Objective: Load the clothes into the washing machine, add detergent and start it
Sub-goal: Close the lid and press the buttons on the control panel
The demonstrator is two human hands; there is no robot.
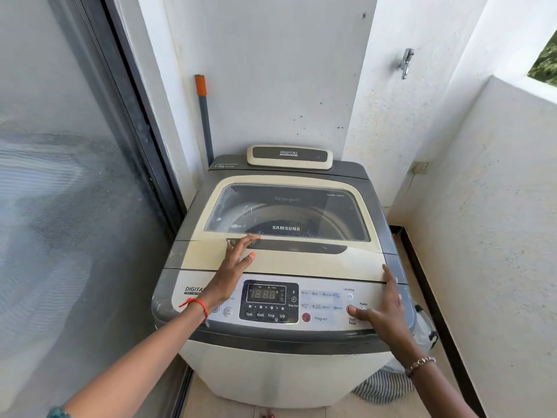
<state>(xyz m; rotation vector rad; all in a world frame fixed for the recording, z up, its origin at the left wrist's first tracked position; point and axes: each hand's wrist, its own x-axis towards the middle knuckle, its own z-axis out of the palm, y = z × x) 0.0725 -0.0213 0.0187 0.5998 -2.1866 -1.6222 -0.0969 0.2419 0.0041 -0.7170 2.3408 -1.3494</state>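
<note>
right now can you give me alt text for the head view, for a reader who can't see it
A person's left hand rests flat on the closed lid of a top-loading washing machine while the right hand thumbs a control-panel button; its display is lit.

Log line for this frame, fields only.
lid: closed | left hand: on lid handle | right hand: thumb at start button | display: lit
</note>
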